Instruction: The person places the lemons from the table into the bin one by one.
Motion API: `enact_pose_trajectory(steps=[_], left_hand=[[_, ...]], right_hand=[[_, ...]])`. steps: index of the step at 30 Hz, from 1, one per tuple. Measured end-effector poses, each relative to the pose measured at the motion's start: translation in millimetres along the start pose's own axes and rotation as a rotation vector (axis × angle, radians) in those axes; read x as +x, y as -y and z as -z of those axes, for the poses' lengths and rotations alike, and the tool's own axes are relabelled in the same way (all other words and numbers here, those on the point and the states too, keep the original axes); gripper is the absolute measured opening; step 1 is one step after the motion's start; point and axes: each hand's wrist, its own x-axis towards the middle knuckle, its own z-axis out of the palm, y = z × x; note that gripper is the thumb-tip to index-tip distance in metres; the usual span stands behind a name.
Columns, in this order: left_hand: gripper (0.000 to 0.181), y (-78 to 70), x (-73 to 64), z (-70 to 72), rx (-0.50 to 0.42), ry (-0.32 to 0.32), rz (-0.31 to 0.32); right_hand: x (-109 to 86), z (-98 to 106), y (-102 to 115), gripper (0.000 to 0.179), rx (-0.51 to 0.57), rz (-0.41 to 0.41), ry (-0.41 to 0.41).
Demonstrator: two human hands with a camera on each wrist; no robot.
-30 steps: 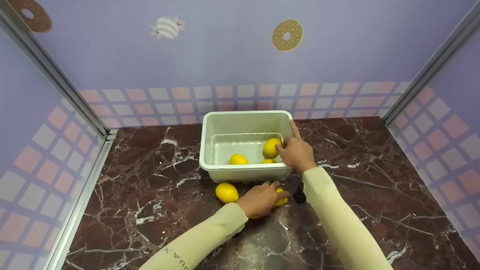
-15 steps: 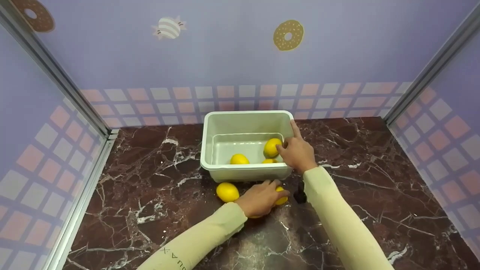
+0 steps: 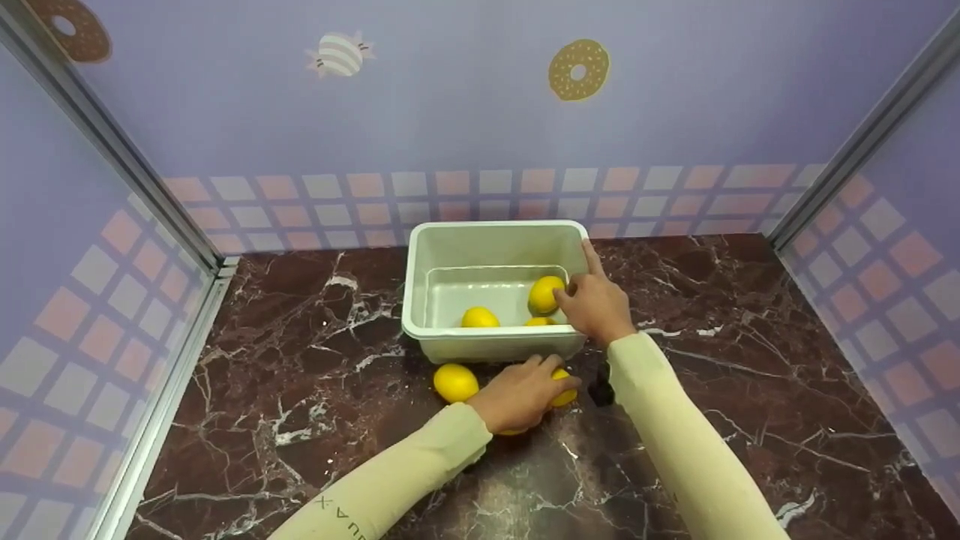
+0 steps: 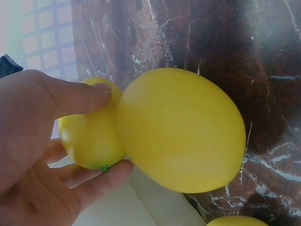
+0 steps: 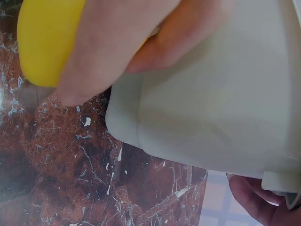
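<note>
A pale grey-green plastic tub (image 3: 495,346) stands near the back wall, with lemons inside: one lemon (image 3: 546,295) at the right, another lemon (image 3: 480,318) by the front wall, and part of a third behind the rim. My right hand (image 3: 598,304) grips the tub's right side, index finger along the rim and thumb inside. Just in front of the tub, my left hand (image 3: 519,394) pinches a lemon (image 4: 91,134) between thumb and fingers. Beneath that hand lies a further lemon (image 4: 181,132), mostly hidden in the head view. To its left rests a loose lemon (image 3: 455,383).
The dark red marbled tabletop (image 3: 315,420) carries everything. A purple wall (image 3: 465,135) with pink and white checks closes off the back, and side panels stand left and right. A small black object (image 3: 601,388) shows beside the right sleeve.
My left hand has shifted very slightly towards the tub with the lemon in its fingers. The right hand keeps its hold on the tub.
</note>
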Motion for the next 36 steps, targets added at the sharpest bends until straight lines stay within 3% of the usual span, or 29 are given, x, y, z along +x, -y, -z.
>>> enact_pose_trajectory(steps=[21, 36], left_hand=[[0.043, 2.5, -12.9, 12.6, 0.008, -0.090, -0.017], [0.047, 3.5, -19.8, 24.0, 0.023, -0.111, -0.024]], right_hand=[[-1.0, 1.3, 0.7, 0.037, -0.006, 0.001, 0.008], [0.3, 1.3, 0.8, 0.035, 0.000, -0.011, 0.009]])
